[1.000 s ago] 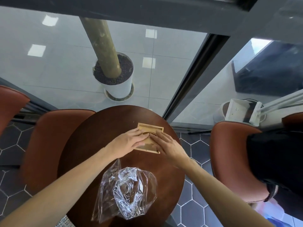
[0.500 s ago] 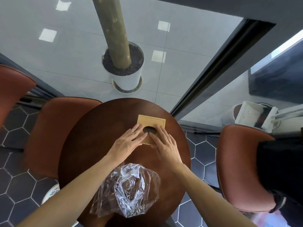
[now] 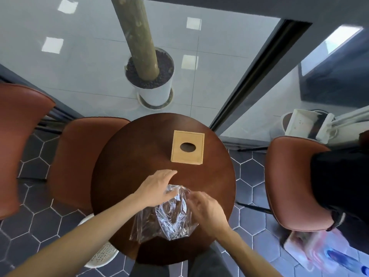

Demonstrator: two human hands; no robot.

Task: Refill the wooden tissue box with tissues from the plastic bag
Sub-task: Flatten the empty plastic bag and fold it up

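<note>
The wooden tissue box (image 3: 187, 156) stands closed on the far side of the round dark table (image 3: 127, 156), its oval slot facing up, and neither hand touches it. Nearer to me lies the crumpled clear plastic bag (image 3: 167, 218); I cannot make out any tissues inside it. My left hand (image 3: 157, 186) lies over the bag's upper left edge with its fingers straight and its thumb on the plastic. At the bag's upper right edge, my right hand (image 3: 205, 208) has its fingers curled on the plastic; it is a little blurred.
Brown leather chairs stand at the left (image 3: 79, 160), far left (image 3: 18, 136) and right (image 3: 293, 184) of the table. Behind glass stands a white pot (image 3: 155, 92) with a trunk. A white basket (image 3: 99, 254) sits on the floor by my left arm.
Both hands have left the tissue box and drawn back to the plastic bag. The box now stands uncovered with its slot visible.
</note>
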